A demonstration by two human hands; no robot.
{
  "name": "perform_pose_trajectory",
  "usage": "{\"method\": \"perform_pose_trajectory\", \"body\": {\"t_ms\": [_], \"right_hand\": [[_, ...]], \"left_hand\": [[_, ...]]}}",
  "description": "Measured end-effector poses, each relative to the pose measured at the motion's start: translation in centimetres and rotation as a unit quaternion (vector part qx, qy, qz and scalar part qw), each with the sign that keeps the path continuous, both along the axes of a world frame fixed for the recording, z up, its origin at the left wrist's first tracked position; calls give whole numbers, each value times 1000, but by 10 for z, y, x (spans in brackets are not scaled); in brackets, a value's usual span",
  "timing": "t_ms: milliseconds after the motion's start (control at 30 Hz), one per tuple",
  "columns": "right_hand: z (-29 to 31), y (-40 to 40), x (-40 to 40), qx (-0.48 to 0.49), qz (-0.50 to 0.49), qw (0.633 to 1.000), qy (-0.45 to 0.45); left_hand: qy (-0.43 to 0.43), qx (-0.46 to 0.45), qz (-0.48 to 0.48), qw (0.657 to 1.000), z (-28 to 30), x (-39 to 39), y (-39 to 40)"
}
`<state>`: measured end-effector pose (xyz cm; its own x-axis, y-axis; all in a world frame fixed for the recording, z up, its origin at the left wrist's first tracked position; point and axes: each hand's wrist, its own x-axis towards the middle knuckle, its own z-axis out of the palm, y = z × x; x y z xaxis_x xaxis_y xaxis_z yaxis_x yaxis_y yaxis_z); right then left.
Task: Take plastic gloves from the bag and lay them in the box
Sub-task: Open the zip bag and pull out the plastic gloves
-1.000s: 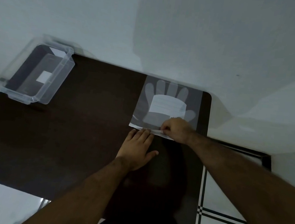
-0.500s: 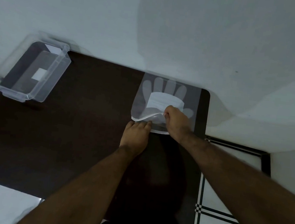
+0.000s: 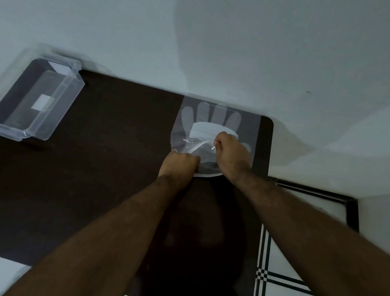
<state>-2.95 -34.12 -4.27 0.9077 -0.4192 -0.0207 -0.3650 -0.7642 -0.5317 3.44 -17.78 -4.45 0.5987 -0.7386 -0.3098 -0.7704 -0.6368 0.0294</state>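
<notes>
Forearms: both reach in from the near edge, bare, cut off at the frame bottom.
Table (image 3: 86, 183): dark top; its near part lies in deep shadow.
Left hand (image 3: 179, 164): curled into a fist, pinching the near left edge of the bag's mouth; fingertips hidden under the knuckles.
Right hand (image 3: 231, 156): closed on the upper film of the mouth, lifting it.
Bag (image 3: 250, 127): clear, flat on the table's far right corner, with a glove print and white label; the gloves inside are hard to make out.
Box (image 3: 55, 98): clear plastic, far left corner, well apart from the bag, left end cut off.
</notes>
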Motion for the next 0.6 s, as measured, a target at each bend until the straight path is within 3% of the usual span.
{"method": "perform_pose_trajectory", "body": {"t_ms": [200, 600], "right_hand": [[1, -2, -12, -19, 78, 997, 21], [2, 0, -10, -35, 74, 997, 4]], "left_hand": [[-27, 28, -36, 999, -1, -3, 1], [-91, 37, -143, 985, -15, 0, 0]]}}
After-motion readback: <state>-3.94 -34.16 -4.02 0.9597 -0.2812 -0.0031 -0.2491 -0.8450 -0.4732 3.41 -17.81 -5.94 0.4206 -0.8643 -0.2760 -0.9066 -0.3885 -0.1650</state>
